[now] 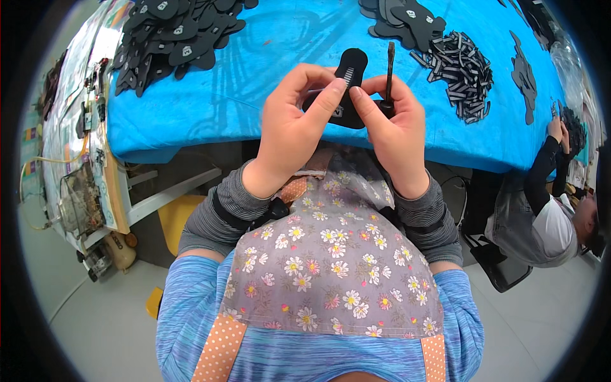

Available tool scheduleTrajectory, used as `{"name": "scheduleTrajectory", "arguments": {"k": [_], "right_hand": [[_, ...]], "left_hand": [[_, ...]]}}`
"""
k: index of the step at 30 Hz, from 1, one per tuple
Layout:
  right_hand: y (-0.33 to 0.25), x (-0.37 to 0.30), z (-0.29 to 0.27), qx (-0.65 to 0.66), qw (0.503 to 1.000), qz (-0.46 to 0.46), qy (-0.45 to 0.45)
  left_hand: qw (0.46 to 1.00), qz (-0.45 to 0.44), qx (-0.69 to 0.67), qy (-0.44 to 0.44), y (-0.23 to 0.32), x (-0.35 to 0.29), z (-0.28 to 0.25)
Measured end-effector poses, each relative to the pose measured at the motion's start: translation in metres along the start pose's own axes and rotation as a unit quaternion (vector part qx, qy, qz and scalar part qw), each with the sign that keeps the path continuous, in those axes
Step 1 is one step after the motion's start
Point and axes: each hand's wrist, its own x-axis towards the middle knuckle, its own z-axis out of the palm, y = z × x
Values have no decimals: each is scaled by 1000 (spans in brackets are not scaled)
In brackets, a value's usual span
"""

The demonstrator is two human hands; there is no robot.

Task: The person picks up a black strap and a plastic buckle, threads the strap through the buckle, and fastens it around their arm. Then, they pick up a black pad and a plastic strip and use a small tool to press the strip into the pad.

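Observation:
Above the near edge of the table, my left hand pinches a flat black shaped piece between thumb and curled fingers. The piece has a rounded upper end, a wider lower end and a pale printed mark. A small grey-and-black ribbed strip shows on it by my left thumb. My right hand presses its thumb on the same piece from the other side. In its curled fingers stands a dark, slim screwdriver-like tool, tip up. The fingers behind the piece are partly hidden.
Black pieces lie heaped at the left and far right of the blue-covered table. Beside the latter is a pile of ribbed strips. More black pieces lie further right, near a seated co-worker. A cluttered side bench stands left.

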Motion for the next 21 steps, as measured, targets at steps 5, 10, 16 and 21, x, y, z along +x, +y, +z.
{"name": "scheduleTrajectory", "arguments": {"k": [5, 10, 16, 21], "right_hand": [[2, -1, 3, -14, 999, -48, 17], [3, -1, 6, -7, 999, -50, 16], [4, 0, 2, 80, 997, -17, -3], [-8, -9, -12, 127, 977, 67, -159]], "left_hand": [[998, -55, -10, -35, 5, -1, -1], [993, -102, -60, -25, 7, 1, -4], [992, -74, -100, 31, 5, 5, -11], [990, -67, -101, 65, 10, 10, -10]]}}
